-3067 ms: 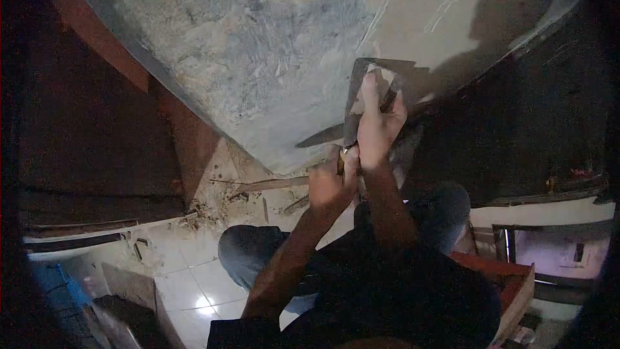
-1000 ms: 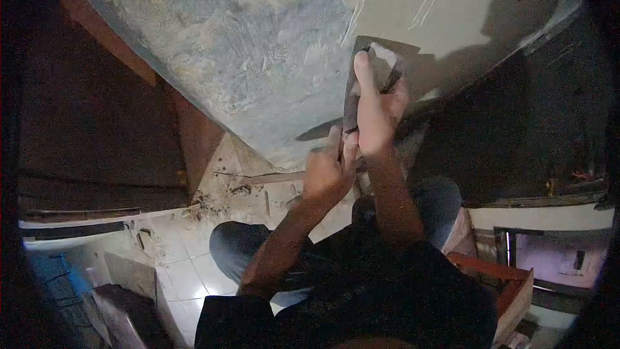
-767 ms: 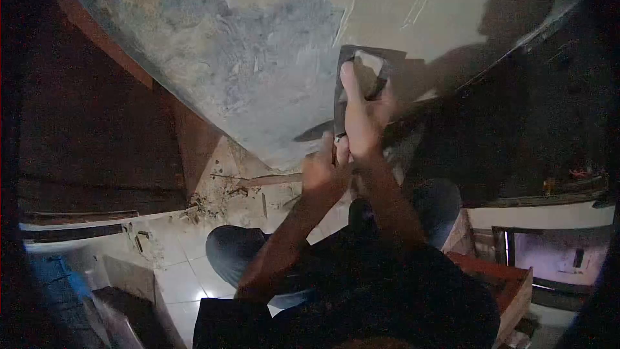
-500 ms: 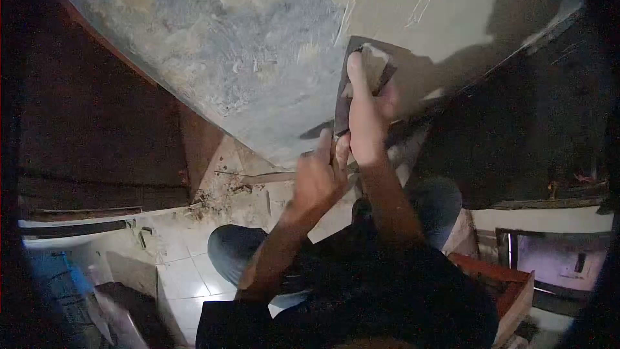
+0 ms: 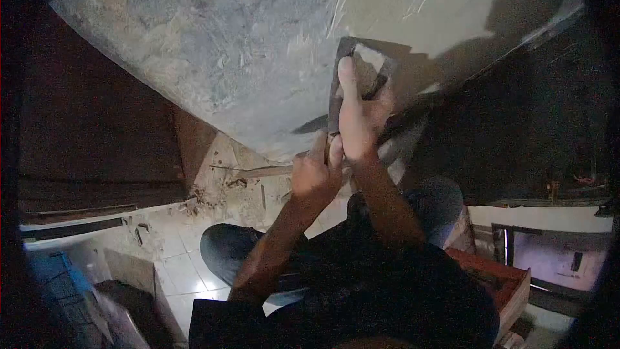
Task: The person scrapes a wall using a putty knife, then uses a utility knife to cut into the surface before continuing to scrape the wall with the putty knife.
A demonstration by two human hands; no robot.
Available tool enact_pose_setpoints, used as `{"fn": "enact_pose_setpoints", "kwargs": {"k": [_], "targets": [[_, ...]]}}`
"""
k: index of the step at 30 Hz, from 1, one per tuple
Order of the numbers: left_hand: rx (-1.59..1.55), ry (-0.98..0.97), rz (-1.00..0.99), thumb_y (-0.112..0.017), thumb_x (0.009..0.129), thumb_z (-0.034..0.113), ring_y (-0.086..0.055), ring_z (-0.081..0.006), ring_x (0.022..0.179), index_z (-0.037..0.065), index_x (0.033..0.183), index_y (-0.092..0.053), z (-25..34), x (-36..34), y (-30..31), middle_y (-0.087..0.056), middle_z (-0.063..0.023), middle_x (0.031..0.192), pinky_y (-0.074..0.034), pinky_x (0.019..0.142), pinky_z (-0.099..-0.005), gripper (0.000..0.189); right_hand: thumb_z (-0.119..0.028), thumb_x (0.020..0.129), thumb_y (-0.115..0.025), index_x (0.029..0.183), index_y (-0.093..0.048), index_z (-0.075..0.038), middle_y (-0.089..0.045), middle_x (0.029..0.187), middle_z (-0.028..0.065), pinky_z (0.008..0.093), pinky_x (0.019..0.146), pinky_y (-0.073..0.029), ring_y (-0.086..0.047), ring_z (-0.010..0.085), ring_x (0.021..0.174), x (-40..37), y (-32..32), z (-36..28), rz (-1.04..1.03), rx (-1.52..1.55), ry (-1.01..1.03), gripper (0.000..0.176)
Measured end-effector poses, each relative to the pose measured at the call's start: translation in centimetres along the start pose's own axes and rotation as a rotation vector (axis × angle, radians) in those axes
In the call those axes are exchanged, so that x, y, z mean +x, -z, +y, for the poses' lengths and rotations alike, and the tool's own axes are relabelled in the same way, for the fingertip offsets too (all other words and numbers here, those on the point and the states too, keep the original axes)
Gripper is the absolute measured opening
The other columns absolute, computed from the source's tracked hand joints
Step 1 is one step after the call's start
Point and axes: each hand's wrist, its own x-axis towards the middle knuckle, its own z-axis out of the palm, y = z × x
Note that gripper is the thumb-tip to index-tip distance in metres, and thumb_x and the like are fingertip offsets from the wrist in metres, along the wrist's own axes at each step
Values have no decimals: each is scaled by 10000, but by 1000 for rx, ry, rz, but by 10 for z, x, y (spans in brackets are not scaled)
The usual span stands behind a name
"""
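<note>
A dark flat rectangular board [image 5: 335, 113] with a pale grey paste [image 5: 369, 58] on its face is held up in front of a plastered surface. My right hand [image 5: 361, 113] grips it, thumb lying along its face and fingers behind. Just below and to the left, my left hand [image 5: 314, 171] is closed by the board's lower corner, around a thin tool that is mostly hidden. The plastered surface [image 5: 258, 45] is blotchy grey and white on the left and smoother beige on the right, with a few raised ridges.
Dark panels [image 5: 97, 123] flank the plastered surface on both sides. Dirt and crumbs [image 5: 206, 194] lie on the pale tiled floor [image 5: 184, 265] below its lower edge. A reddish wooden box [image 5: 516, 278] stands at the lower right, and a blue object [image 5: 61, 278] at the lower left.
Both hands and the board have shifted slightly left in the view. The plastered surface also sits a little further left and higher.
</note>
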Motion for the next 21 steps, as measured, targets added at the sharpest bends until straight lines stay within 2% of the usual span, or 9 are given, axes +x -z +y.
{"fn": "enact_pose_setpoints", "kwargs": {"k": [4, 6, 7, 9, 10, 11, 13, 18, 21], "targets": [[-102, -79, -30, -465, 914, 242, -579, -436, 643, -55, 1114, -497, -12, 0, -12, -598, -252, 732, -454, 602, -489, 359, -191, 749, -733, 1024, -517, 28, -597, 986, 100, 303, 756, -457, -563, 159, 868, 2, 2, 6, -34, 34, 48, 412], [19, -235, 194, -451, 917, 246, -535, -420, 562, -45, 1116, -492, -25, -4, -33, -589, -227, 712, -436, 598, -485, 355, -191, 727, -752, 1030, -514, 36, -606, 952, 108, 303, 752, -461, -572, 164, 845, 0, 3, 13, -15, -20, 75, 447], [16, -233, 199, -451, 917, 246, -535, -420, 562, -45, 1116, -492, -25, -5, -36, -589, -227, 712, -436, 598, -485, 355, -195, 720, -758, 1045, -505, 46, -610, 931, 117, 305, 757, -461, -574, 170, 846, -2, 4, 12, -23, -47, -12, 477], [114, -279, 241, -441, 917, 263, -508, -408, 531, -44, 1124, -479, -23, -6, -36, -592, -237, 743, -425, 625, -474, 372, -197, 718, -760, 1045, -507, 48, -611, 927, 116, 306, 760, -459, -573, 170, 848, 0, 2, 10, -24, -32, 38, 481], [121, -274, 244, -441, 917, 263, -508, -408, 531, -44, 1124, -479, -18, -5, -33, -592, -237, 743, -425, 625, -474, 372, -199, 715, -762, 1045, -508, 50, -613, 923, 115, 307, 764, -458, -573, 170, 851, 1, 1, 7, -20, -11, 86, 485], [50, -134, 177, -442, 916, 268, -509, -408, 529, -55, 1130, -477, -12, -5, -29, -592, -238, 744, -424, 629, -468, 389, -197, 719, -758, 1039, -515, 55, -608, 954, 123, 310, 781, -451, -568, 175, 869, 1, 4, 0, -61, 20, -30, 475], [-127, 129, -51, -456, 909, 270, -532, -427, 596, -102, 1143, -476, -8, 2, -17, -587, -267, 762, -421, 652, -465, 440, -196, 723, -754, 1035, -516, 54, -608, 954, 123, 307, 781, -451, -570, 175, 863, 4, -1, -7, -50, 29, 19, 465], [-172, 38, -5, -435, 919, 265, -592, -407, 666, -132, 1155, -456, -5, 6, -7, -586, -240, 682, -427, 675, -487, 463, -202, 737, -741, 1036, -521, 49, -611, 958, 109, 297, 779, -452, -574, 172, 856, 1, -4, 5, -13, -25, 141, 448], [-60, -41, 167, -433, 921, 240, -601, -379, 661, -117, 1166, -456, -15, 0, -22, -588, -223, 681, -438, 662, -482, 433, -196, 731, -747, 1039, -523, 42, -615, 948, 97, 291, 778, -453, -577, 168, 841, 1, 0, 1, -52, -28, 90, 449]]}}
